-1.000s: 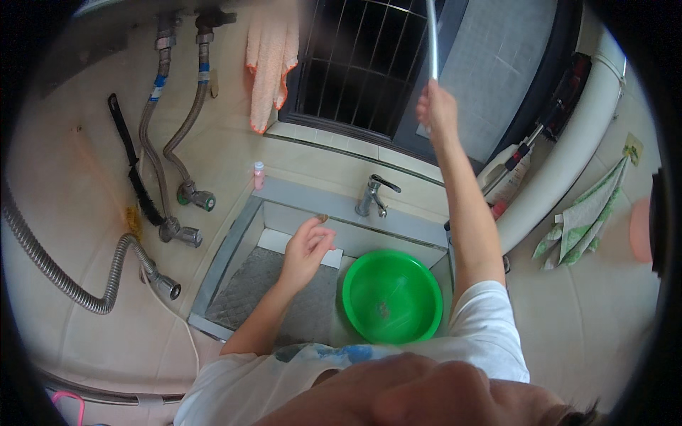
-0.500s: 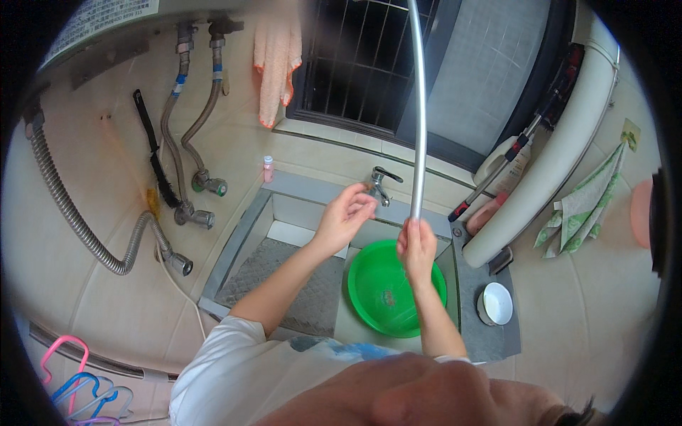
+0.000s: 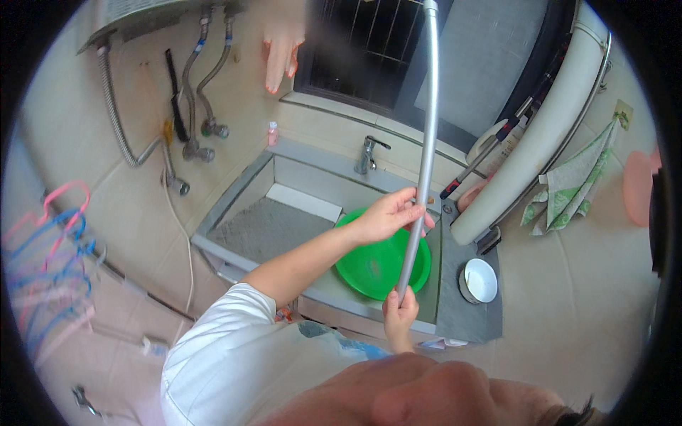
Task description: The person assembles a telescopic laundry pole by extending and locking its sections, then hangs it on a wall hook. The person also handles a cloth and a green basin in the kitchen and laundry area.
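Note:
A long silver metal pole rises tilted in front of me, its pale top end near the upper edge of the view. My right hand is closed round the pole's lower end, close to my body. Higher up, my left hand has its thumb and fingers round the shaft. Beneath my hands, a green plastic basin sits in the sink, partly hidden by my left forearm. Behind them a chrome faucet stands on the sink's back ledge.
At right, a white bowl rests on the grey ledge beside a thick white pipe. A green-and-white cloth hangs on the wall. Metal hoses run down the left wall, above several plastic hangers. A barred window is behind.
My left hand has left the faucet, moved right and closed on the pole. My right hand and the pole have come down toward me. The view has shifted.

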`<state>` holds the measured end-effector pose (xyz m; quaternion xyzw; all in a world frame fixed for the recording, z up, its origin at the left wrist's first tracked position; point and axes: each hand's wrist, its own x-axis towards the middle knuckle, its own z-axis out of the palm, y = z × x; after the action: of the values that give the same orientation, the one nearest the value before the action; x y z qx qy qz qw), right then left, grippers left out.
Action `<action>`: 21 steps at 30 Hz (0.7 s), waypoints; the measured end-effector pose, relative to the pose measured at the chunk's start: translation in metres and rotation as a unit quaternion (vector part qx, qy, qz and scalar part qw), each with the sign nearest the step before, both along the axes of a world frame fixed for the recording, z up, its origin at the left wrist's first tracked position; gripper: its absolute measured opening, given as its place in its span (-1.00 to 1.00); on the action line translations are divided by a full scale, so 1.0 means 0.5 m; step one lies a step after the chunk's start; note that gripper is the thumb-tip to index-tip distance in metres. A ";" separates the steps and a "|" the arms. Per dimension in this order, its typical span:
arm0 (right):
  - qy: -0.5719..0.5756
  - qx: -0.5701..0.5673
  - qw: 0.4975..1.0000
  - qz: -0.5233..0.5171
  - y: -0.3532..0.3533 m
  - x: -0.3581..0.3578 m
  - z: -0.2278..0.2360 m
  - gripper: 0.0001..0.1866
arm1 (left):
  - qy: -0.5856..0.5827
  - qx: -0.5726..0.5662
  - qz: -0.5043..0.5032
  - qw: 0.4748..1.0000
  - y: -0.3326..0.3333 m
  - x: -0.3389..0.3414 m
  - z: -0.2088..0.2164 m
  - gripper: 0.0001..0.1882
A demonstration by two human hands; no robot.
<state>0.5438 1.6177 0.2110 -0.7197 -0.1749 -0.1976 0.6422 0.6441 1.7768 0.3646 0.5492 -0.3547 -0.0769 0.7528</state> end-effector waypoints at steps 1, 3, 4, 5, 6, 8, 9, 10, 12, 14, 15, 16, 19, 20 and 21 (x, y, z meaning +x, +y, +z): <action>0.000 -0.040 0.999 -0.020 -0.029 -0.027 -0.018 -0.78 | 0.003 0.005 0.003 1.000 -0.026 -0.033 -0.014 -0.64; 0.052 -0.021 0.998 -0.031 -0.079 -0.088 -0.055 -0.80 | -0.002 0.015 0.006 1.000 -0.077 -0.097 -0.039 -0.67; 0.080 -0.006 0.996 -0.035 -0.104 -0.114 -0.069 -0.81 | 0.004 0.018 0.007 1.000 -0.102 -0.128 -0.050 -0.69; 0.082 -0.008 0.996 -0.035 -0.130 -0.140 -0.082 -0.82 | 0.001 0.021 0.013 1.000 -0.129 -0.158 -0.059 -0.69; 0.084 -0.023 0.995 -0.041 -0.154 -0.165 -0.094 -0.82 | -0.001 0.024 0.019 1.000 -0.153 -0.188 -0.069 -0.70; 0.094 -0.039 0.994 -0.043 -0.192 -0.208 -0.113 -0.82 | 0.008 0.020 0.015 1.000 -0.191 -0.244 -0.082 -0.72; 0.096 -0.046 0.993 -0.047 -0.206 -0.228 -0.120 -0.81 | 0.009 0.034 0.021 0.999 -0.206 -0.271 -0.087 -0.73; 0.101 -0.048 0.993 -0.048 -0.217 -0.247 -0.126 -0.81 | 0.010 0.047 0.027 0.998 -0.218 -0.296 -0.091 -0.74; 0.101 -0.068 0.991 -0.055 -0.229 -0.287 -0.138 -0.80 | 0.026 0.083 0.049 0.995 -0.233 -0.348 -0.100 -0.75; 0.090 -0.104 0.988 -0.067 -0.238 -0.324 -0.153 -0.78 | 0.028 0.091 0.070 0.993 -0.242 -0.401 -0.114 -0.75; 0.107 -0.100 0.988 -0.052 -0.242 -0.340 -0.161 -0.76 | 0.044 0.091 0.077 0.992 -0.246 -0.421 -0.120 -0.73; 0.123 -0.096 0.987 -0.035 -0.242 -0.353 -0.172 -0.73 | 0.043 0.114 0.088 0.989 -0.245 -0.442 -0.128 -0.72; 0.128 -0.087 0.988 0.022 -0.239 -0.377 -0.211 -0.67 | 0.069 0.164 0.093 0.980 -0.231 -0.495 -0.152 -0.73; 0.123 -0.084 0.988 0.042 -0.236 -0.383 -0.226 -0.65 | 0.051 0.191 0.110 0.974 -0.224 -0.510 -0.160 -0.74; 0.157 -0.079 0.982 0.073 -0.238 -0.390 -0.240 -0.64 | 0.042 0.206 0.119 0.970 -0.221 -0.523 -0.167 -0.75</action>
<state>0.3486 1.4988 0.0912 -0.7754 -0.1385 -0.0200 0.6157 0.3824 1.6661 0.2812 0.7267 -0.2315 -0.0815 0.6416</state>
